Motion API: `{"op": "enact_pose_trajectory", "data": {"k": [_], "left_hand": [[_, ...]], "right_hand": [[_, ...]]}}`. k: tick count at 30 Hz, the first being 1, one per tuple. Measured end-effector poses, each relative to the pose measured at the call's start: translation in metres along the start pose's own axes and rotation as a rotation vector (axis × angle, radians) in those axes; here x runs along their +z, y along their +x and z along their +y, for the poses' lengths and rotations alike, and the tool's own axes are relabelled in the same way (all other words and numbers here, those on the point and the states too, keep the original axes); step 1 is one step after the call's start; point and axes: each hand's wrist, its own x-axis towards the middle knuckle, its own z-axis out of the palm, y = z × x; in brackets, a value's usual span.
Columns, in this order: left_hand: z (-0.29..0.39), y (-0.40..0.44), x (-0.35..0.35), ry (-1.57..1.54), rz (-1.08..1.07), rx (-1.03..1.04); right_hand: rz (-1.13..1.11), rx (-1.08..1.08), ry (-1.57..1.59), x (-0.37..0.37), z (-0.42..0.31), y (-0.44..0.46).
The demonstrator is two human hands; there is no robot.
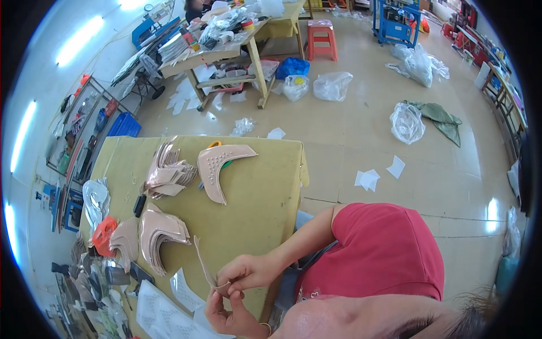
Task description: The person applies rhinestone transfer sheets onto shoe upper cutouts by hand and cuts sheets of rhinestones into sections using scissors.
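Note:
A thin beige-pink curved piece is held edge-on over the near side of the table. My right hand pinches its lower end, fingers closed. Just below, my left hand grips the same end between thumb and fingertips. To the left lie stacks of similar curved pieces, and farther up a fanned stack. Beside that one, a single studded piece partly covers orange- and green-handled scissors. White patterned sheets lie near my left hand.
The yellow-green table also bears a black object, an orange-red bag and clear plastic. Beyond are a cluttered wooden workbench, a person, a red stool and plastic bags on the floor.

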Motion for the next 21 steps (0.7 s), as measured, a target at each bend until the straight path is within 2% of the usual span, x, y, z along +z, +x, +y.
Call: {"op": "enact_pose_trajectory", "data": {"k": [3,6,9,11,14,15,17,18,19,21], "left_hand": [[-0.006,-0.015,-0.008,-0.074,-0.015,-0.094],[0.000,-0.027,-0.007,-0.173,0.056,-0.167],[0.021,-0.026,0.000,-0.308,0.265,-0.104],[0.035,-0.023,0.005,-0.328,0.411,-0.264],[0.015,-0.047,-0.008,-1.183,0.576,-0.422],[0.028,-0.052,-0.015,-1.246,0.788,-0.643],[0.013,-0.111,-0.032,-1.256,0.782,-0.643],[0.005,-0.143,-0.040,-1.264,0.756,-0.643],[0.003,-0.165,-0.045,-1.271,0.865,-0.787],[-0.014,-0.224,-0.053,-1.042,0.770,-1.004]], "right_hand": [[-0.086,-0.076,-0.010,0.001,0.001,0.000],[-0.123,-0.114,-0.109,-0.001,-0.008,-0.002],[-0.171,-0.116,-0.232,-0.002,-0.017,-0.002],[-0.229,-0.103,-0.287,-0.003,-0.018,-0.004],[-0.253,-0.008,-0.376,-0.007,-0.022,-0.003],[-0.257,0.016,-0.388,-0.013,-0.024,-0.001],[-0.308,0.191,-0.287,-0.032,-0.018,0.006],[-0.269,0.351,-0.151,-0.039,-0.016,0.010],[-0.222,0.513,-0.020,-0.044,-0.012,0.017],[-0.291,0.907,-0.216,-0.062,-0.015,0.055]]}}
